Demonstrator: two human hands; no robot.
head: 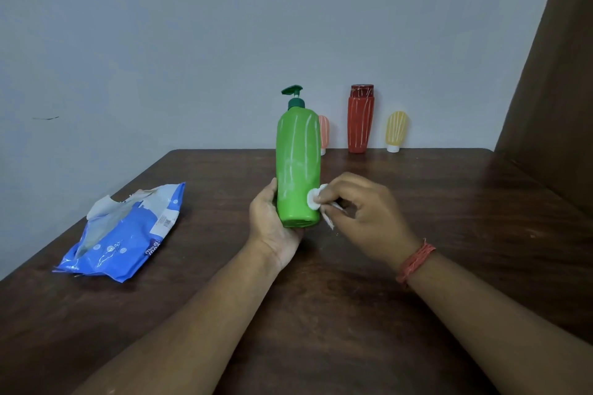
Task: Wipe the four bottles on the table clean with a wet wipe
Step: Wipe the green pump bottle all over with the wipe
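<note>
Green plastic fills my left hand [272, 218]: I hold the pump bottle [298, 167] upright by its base, palm under the bottom and thumb up along its left side, lifted just above the dark wooden table [321, 314]. White streaks run down its body, and its dark green pump head points left. My right hand [359, 212] pinches a wadded white wet wipe [313, 200] between thumb and fingertips and presses it against the lower right side of the bottle; a loose tail of the wipe hangs below my fingers. A red thread band [415, 261] circles my right wrist.

At the far edge of the table, against the pale wall, three more bottles stand upright, all marked with white lines: a small pink one [323, 133] partly hidden behind the green bottle, a tall red one [361, 119] to its right, and a small yellow one [396, 131] with a white cap further right. To my left, well apart from the bottles, the blue wipes packet [123, 234] lies flat on the table, its top torn open.
</note>
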